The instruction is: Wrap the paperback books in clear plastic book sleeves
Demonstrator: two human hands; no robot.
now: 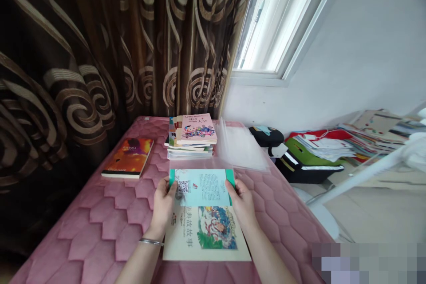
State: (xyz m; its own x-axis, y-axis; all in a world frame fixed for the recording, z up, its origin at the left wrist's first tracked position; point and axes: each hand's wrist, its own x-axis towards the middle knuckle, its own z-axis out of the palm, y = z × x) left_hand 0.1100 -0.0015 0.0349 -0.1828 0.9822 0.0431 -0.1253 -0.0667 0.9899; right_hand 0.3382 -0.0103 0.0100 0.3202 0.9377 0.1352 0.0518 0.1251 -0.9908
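Observation:
My left hand (164, 199) grips the left edge of a light-blue printed flap (204, 184) with green ends and a QR code. On the opposite edge, the fingers of my right hand (242, 200) are closed, thumb on top. Below the flap shows the cream cover of a book (179, 248) with a picture of a child among blue and green. Whether the flap belongs to this book I cannot tell. A transparent film (189, 164) seems to stick out beyond the flap's far edge.
A stack of books (199, 129) with a pink one on top stands by the curtain. Clear plastic sheets (241, 146) lie right of it, an orange book (129, 156) left. All rest on a pink quilted mattress (100, 222). Bags and papers (316, 146) lie beyond its right edge.

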